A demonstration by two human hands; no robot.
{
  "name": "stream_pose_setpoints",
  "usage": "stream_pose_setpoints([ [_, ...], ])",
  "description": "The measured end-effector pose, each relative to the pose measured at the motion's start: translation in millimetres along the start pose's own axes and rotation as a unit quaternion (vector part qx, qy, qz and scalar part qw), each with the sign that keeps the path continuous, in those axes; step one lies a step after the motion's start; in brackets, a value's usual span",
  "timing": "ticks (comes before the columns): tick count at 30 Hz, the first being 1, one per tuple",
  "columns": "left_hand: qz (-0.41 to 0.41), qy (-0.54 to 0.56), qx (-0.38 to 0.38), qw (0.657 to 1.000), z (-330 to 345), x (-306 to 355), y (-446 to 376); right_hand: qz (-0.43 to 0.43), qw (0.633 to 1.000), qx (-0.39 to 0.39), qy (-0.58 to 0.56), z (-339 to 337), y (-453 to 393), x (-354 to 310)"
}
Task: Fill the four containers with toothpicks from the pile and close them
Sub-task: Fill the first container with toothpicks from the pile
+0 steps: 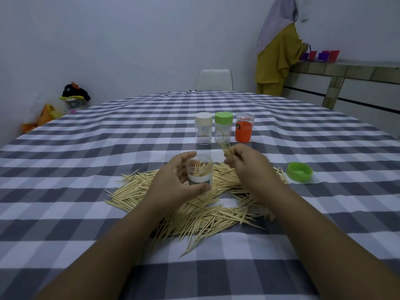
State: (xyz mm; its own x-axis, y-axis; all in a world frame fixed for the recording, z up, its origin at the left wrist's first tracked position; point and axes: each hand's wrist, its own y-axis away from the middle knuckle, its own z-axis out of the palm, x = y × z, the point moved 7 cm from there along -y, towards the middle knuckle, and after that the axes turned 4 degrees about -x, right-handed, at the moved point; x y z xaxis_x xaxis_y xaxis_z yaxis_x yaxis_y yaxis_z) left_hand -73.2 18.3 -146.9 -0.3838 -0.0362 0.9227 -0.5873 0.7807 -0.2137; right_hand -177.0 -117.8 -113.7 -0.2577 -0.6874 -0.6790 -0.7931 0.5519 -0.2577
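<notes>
- A grey and white checked tablecloth (86, 161) covered the table before me.
- A white chair (214, 80) stood at its far end.
- A person in yellow clothes (278, 59) stood at a counter (346, 68) holding red and purple boxes (320, 55).
- Bags (65, 102) lay by the wall.

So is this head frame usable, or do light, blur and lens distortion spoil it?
Head view: dim, bluish, even light, no glare; the wide lens bows the grey-and-white checked tablecloth; the clear open container and pale wooden toothpick pile read sharp enough; the bundle in the right hand is slightly soft.
</notes>
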Motion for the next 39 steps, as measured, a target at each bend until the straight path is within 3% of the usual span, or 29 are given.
stream_pose_setpoints([
  [4, -0.001, -0.003, -0.006, 1.0, 3, 0, 0, 0.01, 0.965, 0.026, -0.26, -2, -1, -1],
  [8, 0.001, -0.005, -0.011, 1.0, 6, 1, 1, 0.017, 0.909, 0.053, -0.413, -3, 0, -3],
  [20, 0.011, -0.028, -0.012, 0.999, 11, 1, 1, -0.053, 0.839, 0.192, -0.506, -19, 16, -15],
  [24, 0.011, -0.026, -0.014, 0.999, 12, 2, 2, -0.049, 0.851, 0.158, -0.498, -8, 15, -18],
  [30, 0.014, -0.027, -0.01, 0.999, 11, 0, 1, -0.019, 0.924, 0.089, -0.372, 15, 12, -14],
  [39, 0.016, -0.033, -0.008, 0.999, 10, -1, -1, 0.018, 0.948, 0.036, -0.315, 22, 11, -16],
])
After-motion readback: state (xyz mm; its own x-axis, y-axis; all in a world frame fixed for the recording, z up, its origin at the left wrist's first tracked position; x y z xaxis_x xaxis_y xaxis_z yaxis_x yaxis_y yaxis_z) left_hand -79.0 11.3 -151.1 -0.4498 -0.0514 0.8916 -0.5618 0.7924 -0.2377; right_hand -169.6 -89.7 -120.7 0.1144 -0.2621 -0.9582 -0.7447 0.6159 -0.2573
